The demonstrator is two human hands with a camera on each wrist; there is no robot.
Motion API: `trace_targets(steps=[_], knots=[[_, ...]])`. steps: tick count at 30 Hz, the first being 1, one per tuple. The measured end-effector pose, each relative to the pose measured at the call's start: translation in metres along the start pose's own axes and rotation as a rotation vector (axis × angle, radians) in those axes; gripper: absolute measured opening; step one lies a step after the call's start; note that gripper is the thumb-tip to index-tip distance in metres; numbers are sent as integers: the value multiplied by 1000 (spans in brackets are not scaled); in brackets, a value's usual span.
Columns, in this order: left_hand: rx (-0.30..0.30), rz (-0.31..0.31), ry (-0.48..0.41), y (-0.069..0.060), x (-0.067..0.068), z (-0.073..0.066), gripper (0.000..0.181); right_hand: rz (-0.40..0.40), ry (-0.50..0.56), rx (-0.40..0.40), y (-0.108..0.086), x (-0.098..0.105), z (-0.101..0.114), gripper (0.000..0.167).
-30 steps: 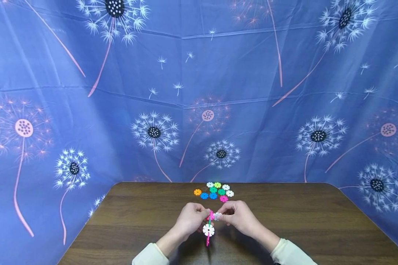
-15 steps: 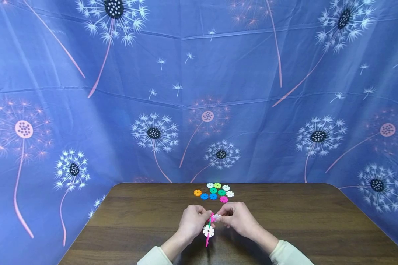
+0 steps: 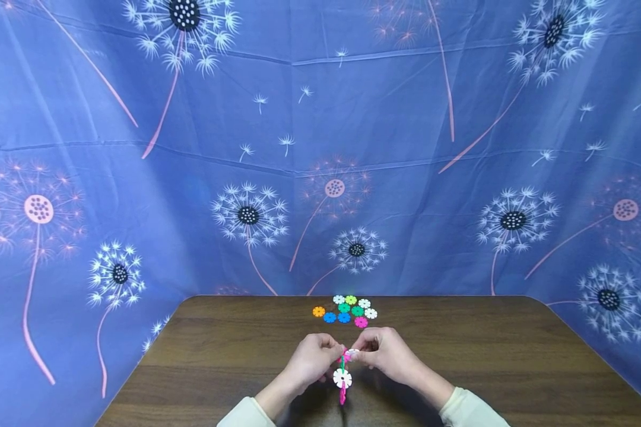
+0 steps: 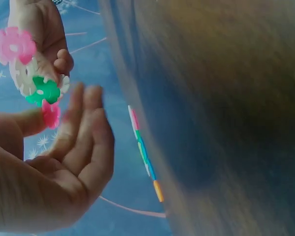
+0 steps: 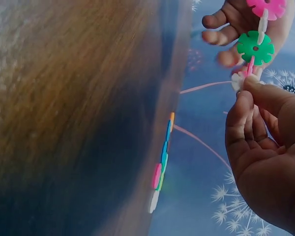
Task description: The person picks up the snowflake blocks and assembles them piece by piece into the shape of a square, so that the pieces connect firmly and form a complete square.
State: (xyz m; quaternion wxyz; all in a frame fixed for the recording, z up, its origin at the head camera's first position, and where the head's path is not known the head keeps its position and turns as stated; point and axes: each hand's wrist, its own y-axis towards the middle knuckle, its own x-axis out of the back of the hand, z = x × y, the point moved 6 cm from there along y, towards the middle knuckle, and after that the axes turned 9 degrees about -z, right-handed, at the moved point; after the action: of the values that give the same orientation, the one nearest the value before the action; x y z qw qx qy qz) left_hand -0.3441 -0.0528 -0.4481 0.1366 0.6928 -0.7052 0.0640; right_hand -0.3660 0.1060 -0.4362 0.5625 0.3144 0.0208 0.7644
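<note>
My left hand pinches the upper pink snowflake disc of a short chain of slotted plastic discs. From it hang a green disc, a white disc and, lowest, another pink disc. Thumb and fingers of my right hand grip a small white disc, which meets the upper pink disc edge to edge. Whether their slots are engaged is hidden by the fingertips. Both hands are above the table, close together.
On the brown wooden table, toward its far edge, several loose discs lie in a group: orange, blue, green, pink, white and yellow-green. A blue dandelion-print cloth hangs behind.
The hanging end of the chain has swung slightly to the right and nearer to me. Both hands keep their hold and have shifted only a little.
</note>
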Motion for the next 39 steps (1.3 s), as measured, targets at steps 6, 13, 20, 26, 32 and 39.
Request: trace_targets(steps=[6,13,20,26,32,39], knots=[[-74,83,5,1,-2,-7,10,37,0,-1,1,-1,-5,9],[-28,107,-72,-1,0,-4,13,65,6,-34,5,-3,-8,18],[12,53,-108,-1,5,3,6,281,105,-80,14,-4,-12,13],[34,32,-152,-1,11,6,10,188,-22,-133,36,25,-41,10],[52,53,-172,-3,12,6,10,31,-324,-83,57,43,-71,5],[67,55,-185,-5,8,5,11,24,-536,-73,76,39,-94,22]])
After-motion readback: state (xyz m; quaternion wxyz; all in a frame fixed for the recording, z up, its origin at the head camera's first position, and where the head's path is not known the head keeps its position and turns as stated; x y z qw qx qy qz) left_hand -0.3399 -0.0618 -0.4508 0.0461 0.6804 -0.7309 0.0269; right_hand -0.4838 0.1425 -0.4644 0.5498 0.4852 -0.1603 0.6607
